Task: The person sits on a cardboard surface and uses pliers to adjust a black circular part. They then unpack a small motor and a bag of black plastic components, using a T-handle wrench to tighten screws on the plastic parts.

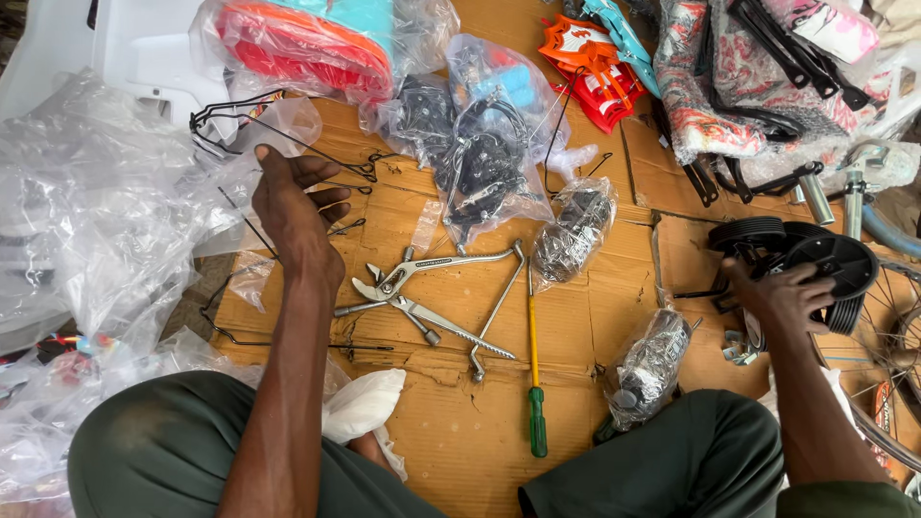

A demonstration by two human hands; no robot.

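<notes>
My left hand (293, 206) is raised over the cardboard floor (576, 307), fingers loosely spread among thin black wire pieces (288, 134) and clear plastic wrap (106, 221); whether it grips a wire is unclear. At the right, my right hand (782, 293) grips a black plastic wheel (830, 264) that lies against more black wheels (748, 233). Between the hands lie silver adjustable pliers (422, 273), a bent metal wrench (494, 312) and a screwdriver (533, 384) with a yellow shaft and green handle.
Clear bags of black parts (480, 144) and of metal hardware (576, 230) (648, 369) lie on the cardboard. Red and orange plastic parts (297, 43) sit at the back. A spoked wheel (887, 364) is at the right, patterned fabric (710, 86) behind it.
</notes>
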